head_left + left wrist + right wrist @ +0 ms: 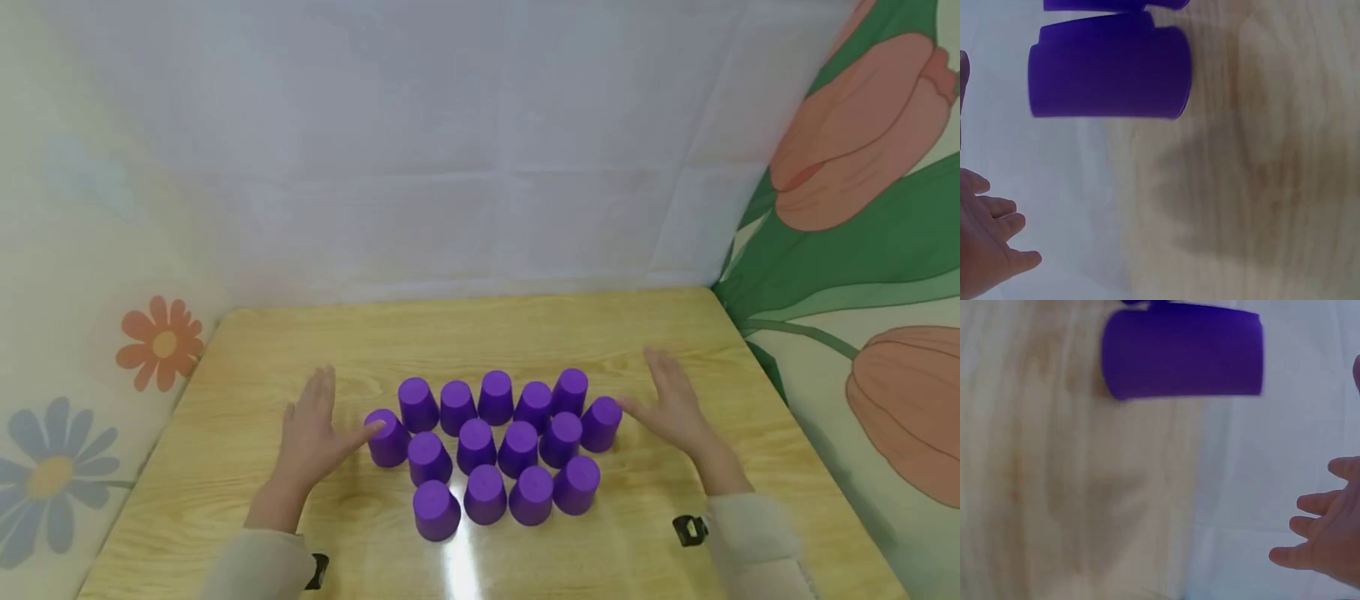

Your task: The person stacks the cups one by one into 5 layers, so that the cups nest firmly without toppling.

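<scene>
Several purple cups stand upside down in loose rows, close together near the table's middle. My left hand (309,433) is spread to the left of them. Its thumb tip overlaps the top of the leftmost cup (388,446) in the head view; whether it touches I cannot tell. In the left wrist view a gap shows between the fingers (1000,206) and the nearest cup (1110,72). On the other side my right hand (672,407) is held out with straight fingers, its thumb close to the rightmost cup (602,427). That cup (1185,353) also appears in the right wrist view. Neither hand grips anything.
The cups stand on a wood-grain table (315,550). A white cloth (480,167) hangs behind its far edge. Flower-patterned panels (52,333) flank the left and right sides. A black wrist strap piece (690,530) shows by the right sleeve.
</scene>
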The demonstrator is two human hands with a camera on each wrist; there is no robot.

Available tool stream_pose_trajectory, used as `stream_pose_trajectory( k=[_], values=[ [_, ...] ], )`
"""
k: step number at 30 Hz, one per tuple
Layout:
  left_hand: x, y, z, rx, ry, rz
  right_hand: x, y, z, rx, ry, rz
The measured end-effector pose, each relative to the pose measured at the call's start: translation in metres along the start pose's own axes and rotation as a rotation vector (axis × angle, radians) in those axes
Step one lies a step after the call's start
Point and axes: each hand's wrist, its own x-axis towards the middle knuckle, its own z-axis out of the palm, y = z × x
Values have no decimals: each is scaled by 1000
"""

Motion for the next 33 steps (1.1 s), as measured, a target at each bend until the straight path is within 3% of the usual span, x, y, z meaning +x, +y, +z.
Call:
stream_pose_trajectory(
  k=[4,7,11,15,21,27,33],
  values=[
    [-5,2,15,-179,-6,-57,-4,-1,18,180,-20,44],
    [-9,5,23,-293,-22,-111,-7,-2,29,289,-54,119],
    [-16,8,34,-382,-39,-191,-12,-3,42,392,-91,215],
    [-22,6,46,-440,-11,-187,-15,-3,52,482,-86,218],
    [-26,5,62,-553,90,-166,-18,-2,60,579,-58,207],
    [-27,4,67,-628,113,-171,-20,0,63,662,-34,222],
    [-26,3,67,-664,139,-222,-22,0,68,729,26,201]
  ],
)
